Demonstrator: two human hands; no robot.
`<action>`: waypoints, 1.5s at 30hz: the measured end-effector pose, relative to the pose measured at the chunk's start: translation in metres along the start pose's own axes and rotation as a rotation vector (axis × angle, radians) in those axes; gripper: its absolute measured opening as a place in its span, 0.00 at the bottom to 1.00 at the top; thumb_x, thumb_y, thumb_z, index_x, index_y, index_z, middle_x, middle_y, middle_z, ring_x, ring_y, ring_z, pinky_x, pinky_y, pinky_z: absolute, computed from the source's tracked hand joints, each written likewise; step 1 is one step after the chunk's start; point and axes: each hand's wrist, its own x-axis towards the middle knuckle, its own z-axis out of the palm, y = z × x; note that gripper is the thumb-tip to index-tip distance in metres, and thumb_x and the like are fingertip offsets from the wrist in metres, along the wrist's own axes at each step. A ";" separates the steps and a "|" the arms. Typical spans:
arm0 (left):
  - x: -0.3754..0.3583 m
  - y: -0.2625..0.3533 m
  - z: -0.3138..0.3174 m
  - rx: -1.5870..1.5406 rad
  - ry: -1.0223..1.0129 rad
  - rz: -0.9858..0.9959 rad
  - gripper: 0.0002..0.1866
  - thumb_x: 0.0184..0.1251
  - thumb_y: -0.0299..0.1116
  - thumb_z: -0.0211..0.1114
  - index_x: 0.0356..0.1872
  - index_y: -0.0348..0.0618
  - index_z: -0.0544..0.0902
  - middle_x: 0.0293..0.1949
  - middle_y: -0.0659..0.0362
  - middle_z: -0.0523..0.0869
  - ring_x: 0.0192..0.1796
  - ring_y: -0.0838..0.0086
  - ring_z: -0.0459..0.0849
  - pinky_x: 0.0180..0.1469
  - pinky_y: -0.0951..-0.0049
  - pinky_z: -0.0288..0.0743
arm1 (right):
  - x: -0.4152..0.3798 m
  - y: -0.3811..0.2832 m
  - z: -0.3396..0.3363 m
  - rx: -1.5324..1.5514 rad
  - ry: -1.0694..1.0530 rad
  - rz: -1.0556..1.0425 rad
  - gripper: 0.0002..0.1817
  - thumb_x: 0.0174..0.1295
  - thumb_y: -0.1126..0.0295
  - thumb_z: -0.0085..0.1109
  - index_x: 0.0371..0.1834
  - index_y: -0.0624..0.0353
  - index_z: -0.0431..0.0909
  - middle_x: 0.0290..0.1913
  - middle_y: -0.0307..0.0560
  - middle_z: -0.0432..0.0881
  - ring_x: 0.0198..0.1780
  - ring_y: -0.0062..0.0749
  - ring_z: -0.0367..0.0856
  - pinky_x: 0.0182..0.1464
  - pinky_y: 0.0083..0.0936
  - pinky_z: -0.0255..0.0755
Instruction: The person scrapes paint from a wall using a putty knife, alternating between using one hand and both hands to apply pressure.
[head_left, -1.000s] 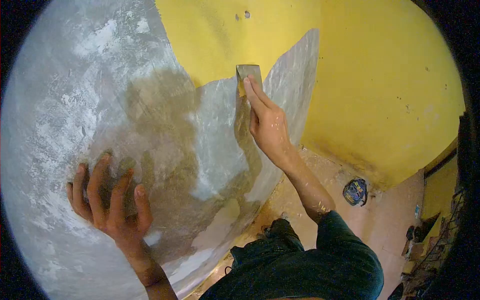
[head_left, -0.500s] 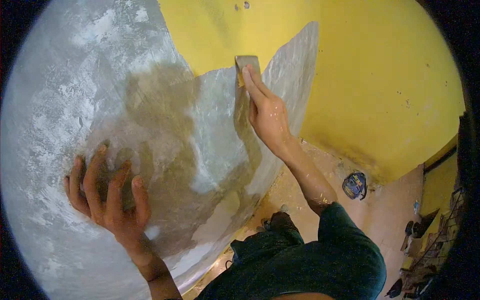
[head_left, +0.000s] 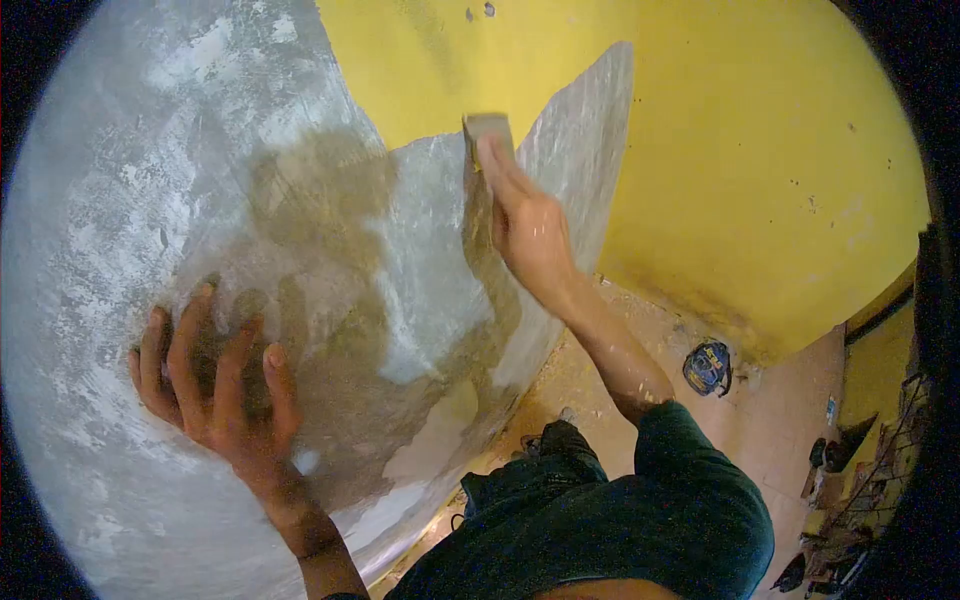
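My right hand (head_left: 535, 240) is closed around a scraper (head_left: 489, 126), its forefinger laid along the flat blade. The handle is mostly hidden in my grip. The blade lies at the ragged border between the yellow paint (head_left: 420, 70) and the bare grey wall (head_left: 430, 240). Pale flecks cling to the back of that hand and the forearm. Lower left, my left hand (head_left: 215, 405) has its fingers spread out, at the grey wall; it holds nothing. Shadows of both arms fall across the grey surface.
A yellow side wall (head_left: 760, 180) meets this one at a corner. On the floor (head_left: 775, 420) stands a dark blue container or bag (head_left: 708, 368) with lettering. Shoes and a cluttered rack (head_left: 880, 490) are at the far right. A dark shoe (head_left: 530, 445) shows below me.
My right hand and the scraper have shifted slightly left, with the blade turned a little and blurred. The left hand keeps its place.
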 end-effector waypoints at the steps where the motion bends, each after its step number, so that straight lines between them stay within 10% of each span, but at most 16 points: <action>1: 0.000 0.000 0.000 0.000 0.019 0.010 0.13 0.67 0.45 0.58 0.34 0.49 0.86 0.54 0.57 0.82 0.63 0.53 0.71 0.69 0.48 0.53 | -0.001 -0.003 0.001 -0.002 0.003 -0.012 0.33 0.54 0.87 0.49 0.67 0.58 0.65 0.65 0.58 0.68 0.58 0.54 0.75 0.55 0.36 0.76; 19: -0.002 0.002 0.001 0.007 -0.003 -0.022 0.10 0.62 0.45 0.60 0.32 0.54 0.86 0.54 0.61 0.82 0.64 0.56 0.68 0.70 0.51 0.52 | 0.003 -0.005 -0.001 -0.019 0.021 0.031 0.34 0.54 0.87 0.48 0.68 0.56 0.64 0.66 0.57 0.68 0.57 0.56 0.75 0.52 0.37 0.76; 22: -0.005 0.002 0.006 0.004 -0.005 -0.055 0.10 0.62 0.45 0.61 0.32 0.55 0.86 0.54 0.61 0.82 0.64 0.56 0.68 0.69 0.51 0.52 | 0.004 -0.002 0.002 -0.078 0.066 -0.071 0.37 0.50 0.83 0.51 0.69 0.52 0.62 0.66 0.55 0.68 0.42 0.58 0.82 0.41 0.40 0.79; 43: -0.008 0.003 0.006 0.000 0.017 -0.049 0.11 0.62 0.46 0.60 0.31 0.55 0.86 0.52 0.63 0.83 0.65 0.58 0.68 0.71 0.52 0.49 | -0.009 -0.007 0.007 0.020 0.064 -0.028 0.33 0.53 0.82 0.50 0.68 0.54 0.65 0.64 0.58 0.70 0.46 0.60 0.80 0.46 0.41 0.78; 45: -0.007 0.004 0.005 -0.005 0.024 -0.062 0.11 0.62 0.46 0.60 0.31 0.55 0.86 0.52 0.63 0.83 0.65 0.58 0.68 0.71 0.52 0.49 | -0.016 -0.016 0.004 0.029 -0.004 0.012 0.30 0.56 0.87 0.47 0.65 0.61 0.66 0.64 0.61 0.70 0.60 0.57 0.73 0.58 0.37 0.74</action>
